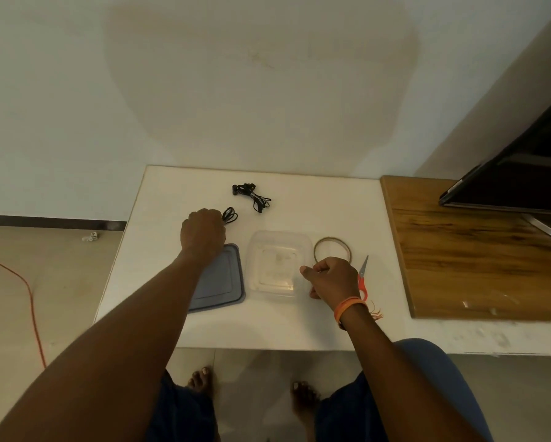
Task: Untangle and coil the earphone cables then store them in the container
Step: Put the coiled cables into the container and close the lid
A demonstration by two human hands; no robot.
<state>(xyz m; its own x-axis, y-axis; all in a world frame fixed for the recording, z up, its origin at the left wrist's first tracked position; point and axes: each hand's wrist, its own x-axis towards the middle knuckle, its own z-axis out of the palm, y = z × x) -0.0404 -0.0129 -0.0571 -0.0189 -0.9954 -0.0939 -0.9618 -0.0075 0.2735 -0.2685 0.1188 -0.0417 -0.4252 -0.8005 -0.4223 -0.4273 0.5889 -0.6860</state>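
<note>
White rectangular table (331, 327), frame centre. On it: tangled black earphone cable (251, 196) upper centre; small black cable coil (230, 215) left of it; grey-blue square lid (218, 279); clear plastic square container (279, 263); thin tape ring (332, 247); orange-handled scissors (362, 277) at right.

On a white table (204, 327), the left hand (201, 232) holds a small black coiled earphone cable (230, 215). Another black tangled earphone cable (251, 196) lies farther back. The right hand (333, 279) is curled beside a clear square plastic container (279, 263), near a blue-grey flat lid (221, 279).
</note>
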